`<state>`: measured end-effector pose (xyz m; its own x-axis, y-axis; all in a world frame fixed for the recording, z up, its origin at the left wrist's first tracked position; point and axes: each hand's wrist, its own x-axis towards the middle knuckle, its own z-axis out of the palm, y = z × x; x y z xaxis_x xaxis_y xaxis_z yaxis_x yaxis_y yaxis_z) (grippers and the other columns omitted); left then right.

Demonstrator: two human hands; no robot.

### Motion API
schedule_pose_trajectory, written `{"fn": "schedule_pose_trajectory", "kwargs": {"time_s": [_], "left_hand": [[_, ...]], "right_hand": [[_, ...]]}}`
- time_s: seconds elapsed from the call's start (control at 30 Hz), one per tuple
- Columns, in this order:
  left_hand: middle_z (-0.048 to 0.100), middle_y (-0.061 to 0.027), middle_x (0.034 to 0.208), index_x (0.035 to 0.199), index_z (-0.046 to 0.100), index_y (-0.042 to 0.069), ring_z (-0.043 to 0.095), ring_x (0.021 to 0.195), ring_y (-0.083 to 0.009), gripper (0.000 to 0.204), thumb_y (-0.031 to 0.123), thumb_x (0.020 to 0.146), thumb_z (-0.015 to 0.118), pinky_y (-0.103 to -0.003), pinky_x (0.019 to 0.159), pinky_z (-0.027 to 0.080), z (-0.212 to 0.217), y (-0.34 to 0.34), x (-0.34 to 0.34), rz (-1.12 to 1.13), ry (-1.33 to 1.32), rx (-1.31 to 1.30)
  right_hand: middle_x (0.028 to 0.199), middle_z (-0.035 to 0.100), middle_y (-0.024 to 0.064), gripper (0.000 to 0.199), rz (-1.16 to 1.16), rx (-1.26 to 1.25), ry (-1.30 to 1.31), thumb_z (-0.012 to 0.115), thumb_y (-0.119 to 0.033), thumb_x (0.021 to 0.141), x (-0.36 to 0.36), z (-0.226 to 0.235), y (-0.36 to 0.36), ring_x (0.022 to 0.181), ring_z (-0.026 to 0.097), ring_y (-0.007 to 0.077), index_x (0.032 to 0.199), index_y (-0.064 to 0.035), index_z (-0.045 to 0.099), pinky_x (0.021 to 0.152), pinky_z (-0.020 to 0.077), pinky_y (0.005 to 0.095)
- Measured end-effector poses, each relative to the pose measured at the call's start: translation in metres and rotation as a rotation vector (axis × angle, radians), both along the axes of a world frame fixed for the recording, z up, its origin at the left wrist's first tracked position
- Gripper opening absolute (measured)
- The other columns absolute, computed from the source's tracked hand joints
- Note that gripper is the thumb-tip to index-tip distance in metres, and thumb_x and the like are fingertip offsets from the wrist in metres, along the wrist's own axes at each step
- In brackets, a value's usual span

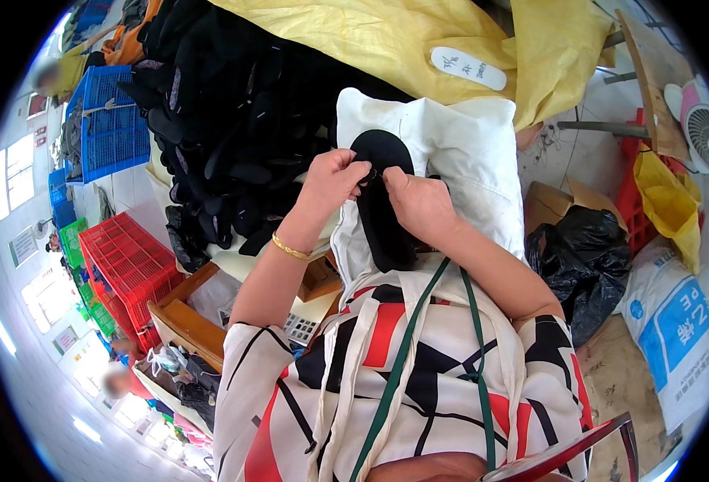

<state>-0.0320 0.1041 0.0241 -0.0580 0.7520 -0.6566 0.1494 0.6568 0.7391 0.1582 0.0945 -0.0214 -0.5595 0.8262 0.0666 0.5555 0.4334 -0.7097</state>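
Note:
A black slipper (385,237) lies on a white cushion (483,185) across my lap, its rounded end pointing away from me. My left hand (332,183) is closed in a pinch on the slipper's left side near its middle. Close beside it, my right hand (420,202) pinches the slipper at the same place. The fingertips nearly meet, and any small thing between them is too small to make out. To the left is a large heap of black slippers (218,112), right up against the cushion.
A yellow sack (354,36) spreads behind the cushion, with a white sole-shaped card (468,68) on it. Black plastic bags (583,257) and a white printed sack (676,329) stand at right, near a pink fan (704,132). Red crates (129,265) and a blue crate (113,120) stand left.

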Motion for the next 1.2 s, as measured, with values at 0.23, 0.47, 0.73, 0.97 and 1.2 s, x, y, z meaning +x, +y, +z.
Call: {"fn": "schedule_pose_trajectory", "kwargs": {"time_s": [0.23,0.47,0.73,0.97,1.2], "left_hand": [[0.061,0.0001,0.068,0.079,0.066,0.003,0.054,0.055,-0.0055,0.015,0.016,0.087,0.067,-0.021,0.051,0.044,-0.004,-0.001,-0.001,-0.006,-0.007,0.01],[0.062,-0.0006,0.068,0.081,0.067,0.003,0.054,0.055,-0.0059,0.014,0.015,0.087,0.066,-0.021,0.052,0.044,-0.006,0.002,-0.005,-0.048,-0.036,-0.003],[0.063,-0.0012,0.072,0.085,0.067,0.003,0.055,0.058,-0.0068,0.014,0.016,0.089,0.063,-0.022,0.056,0.046,-0.002,0.005,-0.006,-0.045,-0.107,-0.073],[0.064,0.0001,0.074,0.086,0.069,0.005,0.056,0.059,-0.0064,0.012,0.017,0.089,0.066,-0.021,0.057,0.047,-0.005,0.001,-0.007,0.023,-0.209,-0.069],[0.064,0.0,0.072,0.083,0.068,0.003,0.055,0.057,-0.0059,0.01,0.013,0.087,0.069,-0.021,0.055,0.045,-0.006,-0.004,-0.001,0.028,-0.131,0.009]], "right_hand": [[0.064,0.062,0.0133,0.01,0.01,-0.086,0.045,0.055,-0.015,0.094,0.005,0.009,0.008,0.06,0.064,0.0349,0.092,-0.0061,0.051,0.05,0.0479,0.0468],[0.064,0.061,0.0128,0.008,-0.003,-0.095,0.053,0.055,-0.012,0.092,0.002,0.008,0.007,0.059,0.063,0.0348,0.092,-0.0056,0.051,0.05,0.0482,0.0463],[0.066,0.062,0.0126,0.012,-0.084,0.008,0.086,0.057,-0.009,0.09,-0.009,-0.005,-0.005,0.058,0.063,0.0337,0.097,-0.0058,0.048,0.05,0.0481,0.0451],[0.069,0.061,0.018,0.013,-0.198,-0.259,0.226,0.054,-0.01,0.095,-0.015,0.002,0.0,0.06,0.064,0.0324,0.105,-0.004,0.047,0.054,0.0501,0.0415],[0.079,0.064,0.0159,0.011,-0.14,-0.424,0.223,0.059,-0.01,0.092,-0.002,0.028,0.033,0.067,0.062,0.0376,0.099,-0.004,0.054,0.063,0.0512,0.0422]]}}
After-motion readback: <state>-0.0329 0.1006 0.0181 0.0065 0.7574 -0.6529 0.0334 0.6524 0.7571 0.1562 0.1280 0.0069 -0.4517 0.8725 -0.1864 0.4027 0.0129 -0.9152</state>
